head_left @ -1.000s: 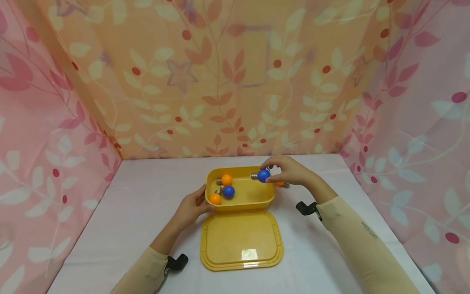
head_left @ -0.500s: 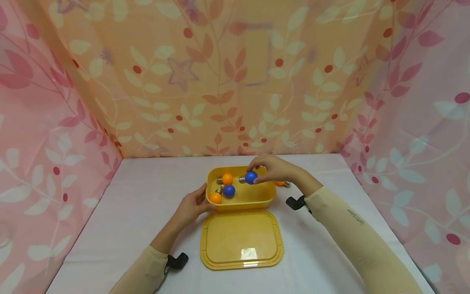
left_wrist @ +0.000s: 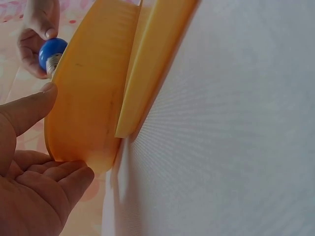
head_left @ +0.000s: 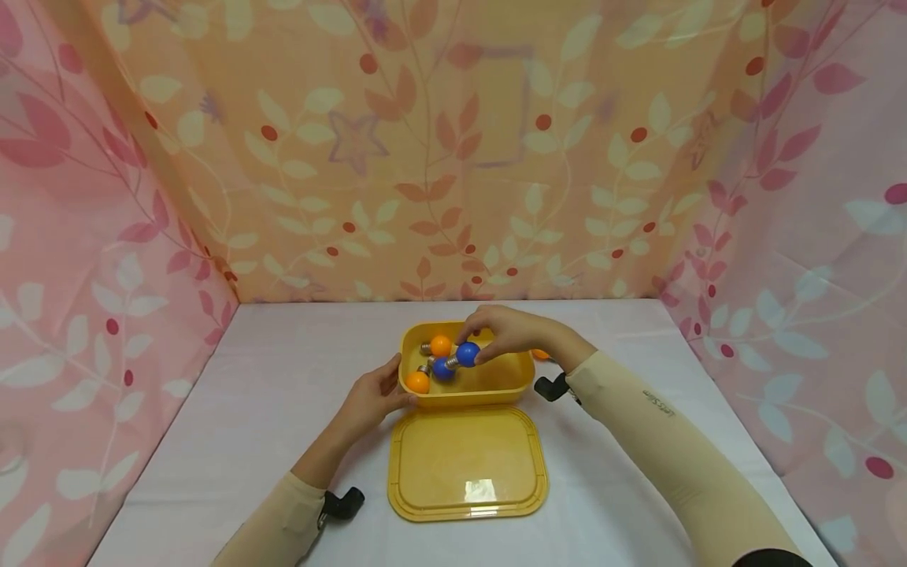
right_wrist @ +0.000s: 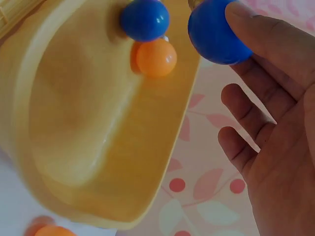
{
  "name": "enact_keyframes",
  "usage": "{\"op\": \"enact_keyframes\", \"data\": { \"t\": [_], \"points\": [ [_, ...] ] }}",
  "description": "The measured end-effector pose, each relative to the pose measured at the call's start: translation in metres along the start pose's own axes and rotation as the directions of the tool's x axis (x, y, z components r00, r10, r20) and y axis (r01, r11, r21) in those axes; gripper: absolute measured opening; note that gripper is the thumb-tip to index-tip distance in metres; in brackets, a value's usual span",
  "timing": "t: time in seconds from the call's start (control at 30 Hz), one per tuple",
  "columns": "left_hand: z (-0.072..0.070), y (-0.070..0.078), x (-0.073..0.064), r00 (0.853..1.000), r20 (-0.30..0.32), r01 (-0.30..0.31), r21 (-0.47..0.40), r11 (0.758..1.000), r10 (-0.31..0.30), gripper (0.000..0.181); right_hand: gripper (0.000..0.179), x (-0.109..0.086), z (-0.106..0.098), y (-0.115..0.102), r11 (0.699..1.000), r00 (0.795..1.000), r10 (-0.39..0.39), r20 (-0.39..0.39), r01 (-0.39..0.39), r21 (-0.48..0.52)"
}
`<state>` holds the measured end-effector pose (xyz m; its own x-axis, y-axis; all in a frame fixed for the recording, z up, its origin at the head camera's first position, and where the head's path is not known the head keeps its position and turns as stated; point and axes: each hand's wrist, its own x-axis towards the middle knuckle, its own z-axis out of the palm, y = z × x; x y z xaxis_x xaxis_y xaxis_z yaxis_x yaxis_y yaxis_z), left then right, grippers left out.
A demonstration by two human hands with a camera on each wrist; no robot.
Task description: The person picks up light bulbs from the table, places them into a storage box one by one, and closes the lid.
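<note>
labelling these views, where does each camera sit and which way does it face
Head: on the head, facing forward and down at box and lid; left hand, right hand and sleeves show.
Left wrist: on that wrist, facing the box's outside; left hand near, right hand beyond.
Right wrist: on that wrist, facing into the box; right hand shows.
Both wrist views share the held bulb.

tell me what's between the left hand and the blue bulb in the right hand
In the head view: the left end of the yellow box, then the nearer orange bulb and the other blue bulb inside it.
</note>
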<state>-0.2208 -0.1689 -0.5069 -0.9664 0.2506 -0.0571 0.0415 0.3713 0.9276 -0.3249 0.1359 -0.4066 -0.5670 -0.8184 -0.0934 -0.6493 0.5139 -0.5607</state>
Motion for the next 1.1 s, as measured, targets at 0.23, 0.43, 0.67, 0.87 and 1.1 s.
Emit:
{"op": "enact_keyframes", "data": {
  "t": [0.23, 0.43, 0.67, 0.87, 1.1],
  "points": [
    [0.000, -0.001, 0.000, 1.000, 0.006, -0.014, -0.007, 1.000, 0.014, 0.098, 0.038, 0.015, 0.008, 0.004, 0.999, 0.997, -0.034, 0.073, 0.034, -0.003],
    [0.001, -0.002, 0.000, 1.000, -0.002, -0.007, 0.015, 1.000, 0.007, 0.099, 0.038, 0.027, 0.021, 0.006, 0.999, 0.991, -0.051, 0.127, 0.052, -0.001],
    [0.001, -0.003, 0.000, 1.000, 0.009, -0.022, -0.010, 1.000, 0.022, 0.099, 0.040, 0.036, 0.031, 0.004, 0.997, 0.983, -0.073, 0.171, 0.074, 0.001],
    [0.001, -0.003, 0.001, 1.000, 0.004, -0.024, -0.006, 1.000, 0.024, 0.095, 0.041, 0.040, 0.038, 0.003, 0.994, 0.976, -0.088, 0.197, 0.097, -0.039],
    [0.000, -0.001, 0.002, 1.000, -0.010, -0.003, -0.007, 1.000, 0.003, 0.095, 0.038, 0.044, 0.043, 0.001, 0.989, 0.967, -0.104, 0.232, 0.124, -0.075]
  ]
}}
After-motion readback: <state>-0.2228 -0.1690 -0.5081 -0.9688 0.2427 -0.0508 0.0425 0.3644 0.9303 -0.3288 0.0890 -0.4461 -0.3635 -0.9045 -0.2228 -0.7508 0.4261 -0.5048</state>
